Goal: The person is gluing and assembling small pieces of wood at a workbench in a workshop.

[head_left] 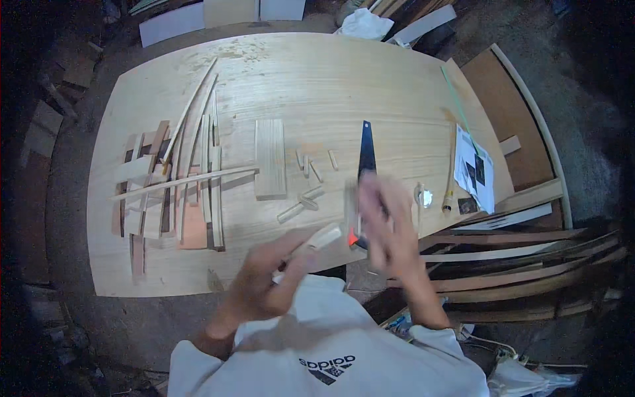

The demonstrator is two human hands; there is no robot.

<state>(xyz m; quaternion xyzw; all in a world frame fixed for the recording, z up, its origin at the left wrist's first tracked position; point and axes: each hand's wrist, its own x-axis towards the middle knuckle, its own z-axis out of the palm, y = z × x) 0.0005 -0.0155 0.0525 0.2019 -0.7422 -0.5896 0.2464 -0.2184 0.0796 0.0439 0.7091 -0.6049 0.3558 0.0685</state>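
Note:
My left hand (274, 274) is closed round a short pale wood piece (326, 235), its end sticking out past the fingers above the table's near edge. My right hand (389, 221) hovers over a handsaw (367, 149) lying on the table. Motion smears its fingers, so whether it holds anything does not show. The saw's dark blade points away from me; an orange part of its handle shows below the hand. Left of the saw lie a few short wood pieces (301, 204) and several small sticks (316, 171). Beside them rests a flat wooden block (270, 159).
A pile of long thin strips and small boards (175, 192) covers the left of the wooden table (311, 73). To the right are printed sheets (475, 169), a marker-like tube (448, 201) and a small shiny object (425, 196). Long planks (516, 268) lie beyond the right edge.

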